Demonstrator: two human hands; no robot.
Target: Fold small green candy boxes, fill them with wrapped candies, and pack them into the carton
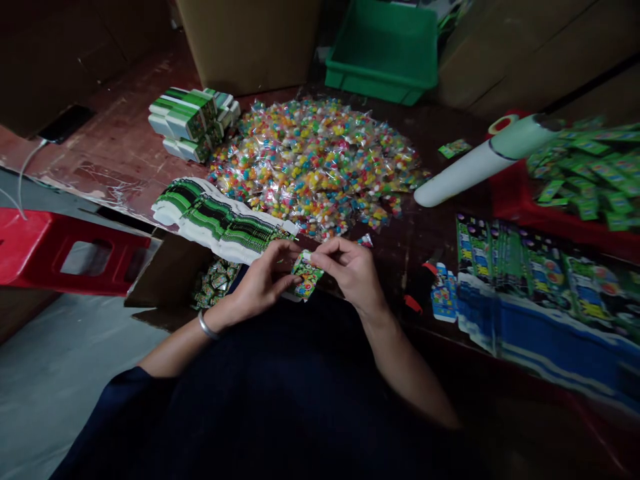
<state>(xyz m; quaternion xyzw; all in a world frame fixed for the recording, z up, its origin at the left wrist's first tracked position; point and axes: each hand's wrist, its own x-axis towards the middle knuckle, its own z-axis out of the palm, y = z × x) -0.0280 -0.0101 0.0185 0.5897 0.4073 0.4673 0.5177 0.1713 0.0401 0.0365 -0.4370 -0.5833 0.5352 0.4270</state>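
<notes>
A small green printed box is held between my two hands near the table's front edge. My left hand grips its left side with thumb and fingers. At its top end, my right hand pinches a white flap. Just beyond them lies a big pile of clear packets of colourful candy. To the left, a long fanned row of flat green and white cartons reaches almost to my left hand. Below that row, an open cardboard box holds many small filled boxes.
Bundled cartons stand back left, a green tray at the back. A white roll, green packs, printed bags and a flattened blue box lie right. A red stool stands left.
</notes>
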